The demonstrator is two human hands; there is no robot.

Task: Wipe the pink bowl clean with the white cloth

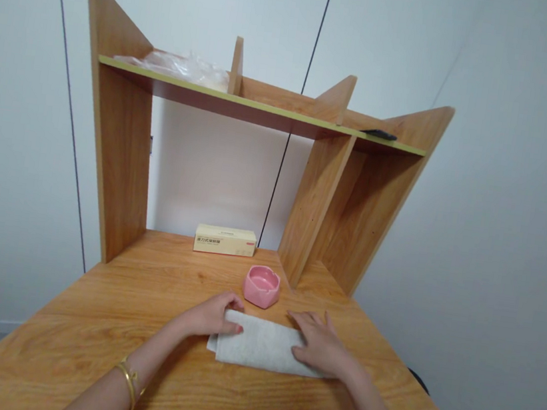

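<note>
A folded grey-white cloth (262, 345) lies flat on the wooden desk, its layers slightly offset at the left end. My left hand (211, 314) is at the cloth's far left corner, thumb on top and the other fingers curled round the edge. Over the right end rests my right hand (322, 347), its fingers spread toward the far edge and its thumb on the cloth. Part of that end is hidden under the hand and wrist. Just beyond the cloth stands a pink angular ashtray (261, 287), touched by neither hand.
A cream box (225, 241) stands at the back of the desk (169, 386). A wooden shelf unit (322, 198) rises behind, carrying a clear plastic bag (185, 68) and a flat dark object (379, 134). The desk's right edge slants toward me.
</note>
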